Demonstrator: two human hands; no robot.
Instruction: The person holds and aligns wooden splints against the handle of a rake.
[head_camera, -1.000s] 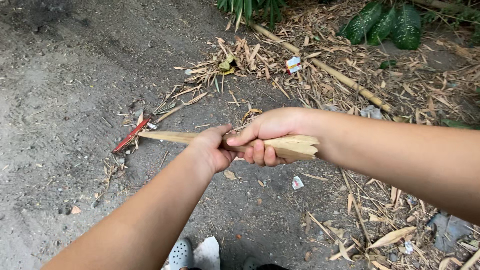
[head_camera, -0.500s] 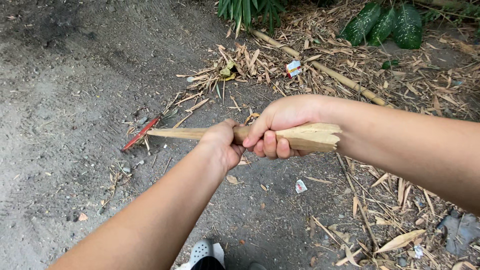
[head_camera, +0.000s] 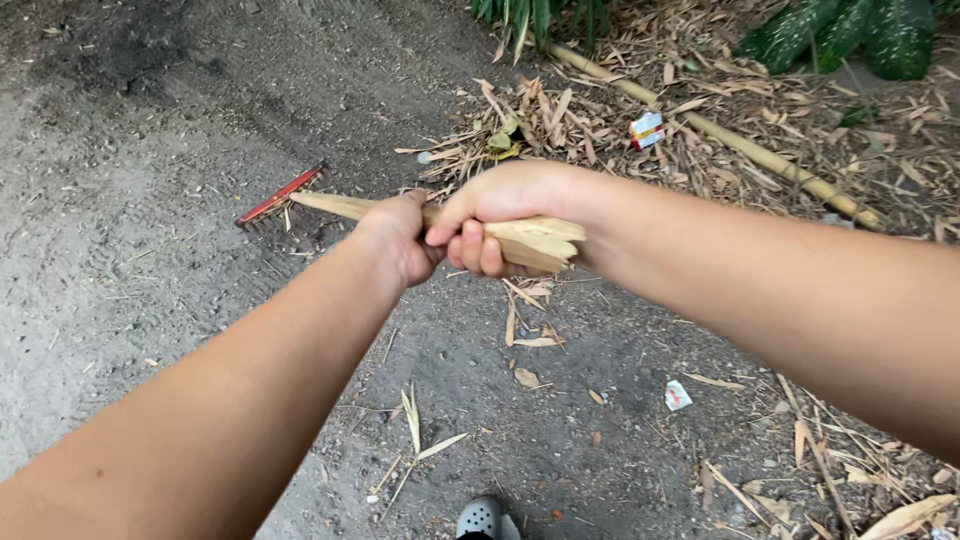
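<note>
Both my hands grip a pale wooden rake handle (head_camera: 335, 205) with a split, splintered near end (head_camera: 545, 240). My left hand (head_camera: 400, 235) is closed round the handle further out. Closer to the split end, my right hand (head_camera: 500, 215) wraps the same handle. The red rake head (head_camera: 280, 195) rests on the grey dirt ground to the left, tines down. Dry bamboo leaves (head_camera: 530, 115) lie in a loose pile just beyond my hands.
A long bamboo pole (head_camera: 720, 135) lies across the leaf litter at the upper right, beside a small white and red wrapper (head_camera: 647, 128). Green plants (head_camera: 850, 35) stand at the top edge. Scattered leaves (head_camera: 525, 330) and my grey shoe (head_camera: 485, 518) are below.
Both hands and the rake have swung right and slightly away, dragging the red head across the dirt. Both hands keep the same hold.
</note>
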